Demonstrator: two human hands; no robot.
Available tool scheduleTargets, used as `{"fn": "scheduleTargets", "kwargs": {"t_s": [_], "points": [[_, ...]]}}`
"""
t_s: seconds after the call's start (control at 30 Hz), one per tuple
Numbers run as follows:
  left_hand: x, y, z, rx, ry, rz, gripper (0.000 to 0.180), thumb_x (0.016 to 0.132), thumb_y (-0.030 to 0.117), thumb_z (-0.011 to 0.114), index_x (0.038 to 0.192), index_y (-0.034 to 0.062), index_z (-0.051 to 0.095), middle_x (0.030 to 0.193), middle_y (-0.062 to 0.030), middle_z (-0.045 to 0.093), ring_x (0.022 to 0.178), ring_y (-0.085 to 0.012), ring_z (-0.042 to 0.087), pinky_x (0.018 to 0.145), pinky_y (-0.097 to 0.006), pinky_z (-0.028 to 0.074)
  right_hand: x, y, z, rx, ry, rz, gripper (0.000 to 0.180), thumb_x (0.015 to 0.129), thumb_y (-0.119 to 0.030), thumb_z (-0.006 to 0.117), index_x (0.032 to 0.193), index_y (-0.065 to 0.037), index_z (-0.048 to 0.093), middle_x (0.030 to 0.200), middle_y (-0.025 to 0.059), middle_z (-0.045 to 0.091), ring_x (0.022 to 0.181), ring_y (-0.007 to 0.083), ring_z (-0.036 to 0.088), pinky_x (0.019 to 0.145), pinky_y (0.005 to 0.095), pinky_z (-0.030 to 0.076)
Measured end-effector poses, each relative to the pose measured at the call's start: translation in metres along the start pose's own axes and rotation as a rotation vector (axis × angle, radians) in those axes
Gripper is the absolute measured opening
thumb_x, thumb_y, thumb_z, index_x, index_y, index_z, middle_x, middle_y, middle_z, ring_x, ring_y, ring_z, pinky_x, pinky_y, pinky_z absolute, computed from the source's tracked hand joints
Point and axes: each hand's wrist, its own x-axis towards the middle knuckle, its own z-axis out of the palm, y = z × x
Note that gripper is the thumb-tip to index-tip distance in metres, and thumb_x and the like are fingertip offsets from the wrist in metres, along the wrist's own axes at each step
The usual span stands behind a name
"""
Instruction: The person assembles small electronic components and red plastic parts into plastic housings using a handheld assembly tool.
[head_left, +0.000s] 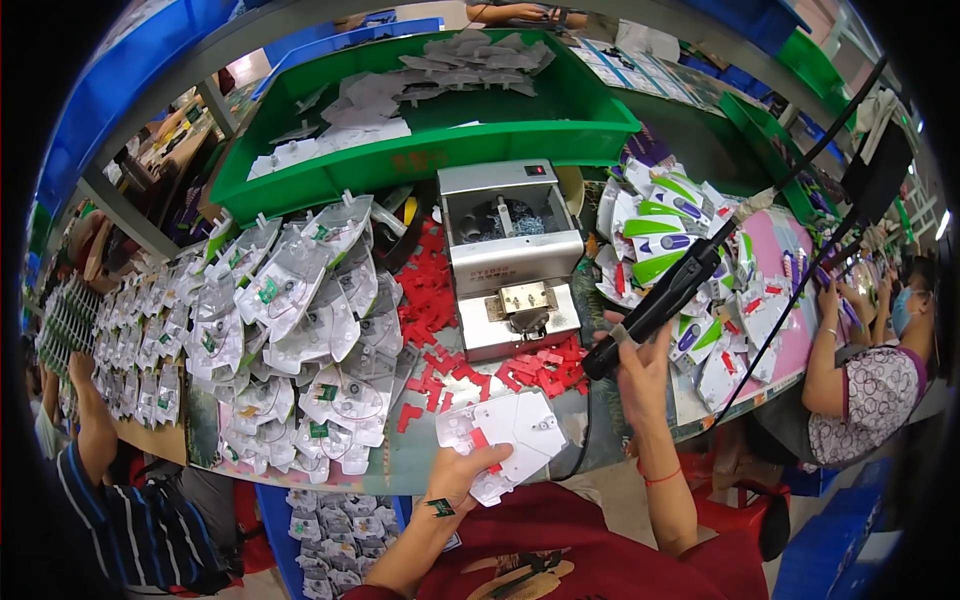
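My left hand (466,472) grips a flat white plastic housing (532,432) at the table's near edge, thumb over its face. A bit of a red plastic piece shows on the housing beside that thumb. In my right hand (645,372) is a black electric screwdriver (668,290), tilted, its lower end toward the table and its upper end toward the right. The screwdriver is apart from the housing. Between and beyond my hands stands a silver screw feeder (512,275) with loose screws in its upper tray. Small red plastic pieces (428,285) lie in heaps around its base.
Stacked grey-white shells with small green boards (300,290) crowd the left side. White, green and purple assemblies (665,240) pile up at right. A green bin (560,140) of white parts stands behind the feeder. Co-workers sit left (150,520) and right (880,400). A black cable (785,330) hangs at right.
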Motion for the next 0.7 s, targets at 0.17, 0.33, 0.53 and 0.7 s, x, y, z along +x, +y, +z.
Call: {"fn": "scheduleTargets", "kwargs": {"t_s": [0.17,0.33,0.53,0.7], "points": [[0.002,-0.003,-0.004,-0.055,-0.004,-0.016,0.049,0.066,-0.008,0.062,0.111,-0.0023,0.045,0.101,-0.0121,0.056,0.090,-0.0220,0.058,0.077,-0.033,0.048,0.012,0.008,0.019,0.076,0.044,0.093,0.048,0.078,0.000,0.058,0.115,-0.006,0.027,0.095,0.0141,0.057,0.061,0.0162,0.057,0.055,0.0266,0.047],[0.005,-0.001,-0.002,0.029,0.017,0.090,0.044,0.066,-0.007,0.063,0.108,-0.0039,0.049,0.097,-0.0115,0.058,0.086,-0.0194,0.059,0.075,-0.031,0.048,0.022,-0.009,0.040,0.130,-0.100,0.051,0.023,0.073,0.001,0.060,0.091,0.001,0.046,0.069,0.0086,0.054,0.048,0.0139,0.051,0.047,0.0252,0.044],[0.013,0.005,-0.003,0.049,0.073,0.163,0.041,0.066,-0.007,0.063,0.105,-0.0056,0.051,0.094,-0.0107,0.059,0.082,-0.0169,0.060,0.072,-0.028,0.048,0.041,-0.030,0.088,0.139,-0.382,-0.243,0.018,0.073,0.001,0.060,0.087,0.003,0.049,0.074,0.0093,0.054,0.057,0.0134,0.053,0.051,0.0231,0.045],[0.017,0.008,-0.005,0.060,0.094,0.203,0.041,0.066,-0.006,0.064,0.105,-0.0059,0.052,0.094,-0.0109,0.060,0.082,-0.0171,0.060,0.072,-0.027,0.047,0.051,-0.016,0.096,-0.027,-0.521,-0.320,0.018,0.070,0.002,0.062,0.083,0.001,0.049,0.070,0.0071,0.054,0.058,0.0125,0.052,0.056,0.0217,0.042]]}}
